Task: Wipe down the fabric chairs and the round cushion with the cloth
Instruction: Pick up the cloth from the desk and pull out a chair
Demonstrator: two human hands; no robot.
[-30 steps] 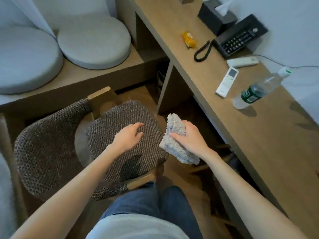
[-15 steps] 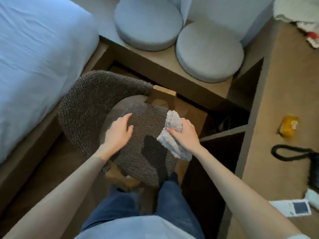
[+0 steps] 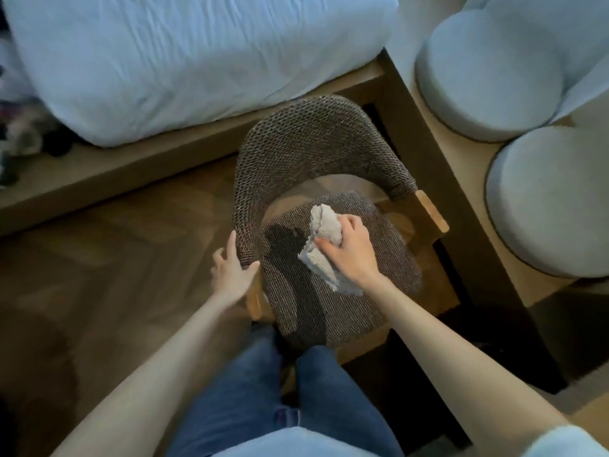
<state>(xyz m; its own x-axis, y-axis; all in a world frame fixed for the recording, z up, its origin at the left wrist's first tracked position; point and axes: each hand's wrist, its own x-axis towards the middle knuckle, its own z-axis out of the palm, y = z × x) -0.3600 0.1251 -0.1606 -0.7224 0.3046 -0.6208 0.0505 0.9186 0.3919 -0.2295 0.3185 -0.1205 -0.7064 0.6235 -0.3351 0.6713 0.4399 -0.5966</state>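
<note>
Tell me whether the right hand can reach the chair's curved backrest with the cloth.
Probably yes. The right hand holds the cloth at the seat, and nothing lies between it and the backrest; the left hand touches only its end.

We look down on a woven grey-brown chair [image 3: 316, 136]. Our right hand [image 3: 349, 250] grips a folded pale cloth [image 3: 324, 225] and holds it against the seat, towards the back. Our left hand [image 3: 230, 272] lies against the near left end of the curved backrest, with the fingers straight along its outer side and the thumb spread below the tip. A bed [image 3: 164, 61] stands behind the chair. Two round cushions [image 3: 487, 70] lie on a wooden ledge [image 3: 473, 163] to the right.
</note>
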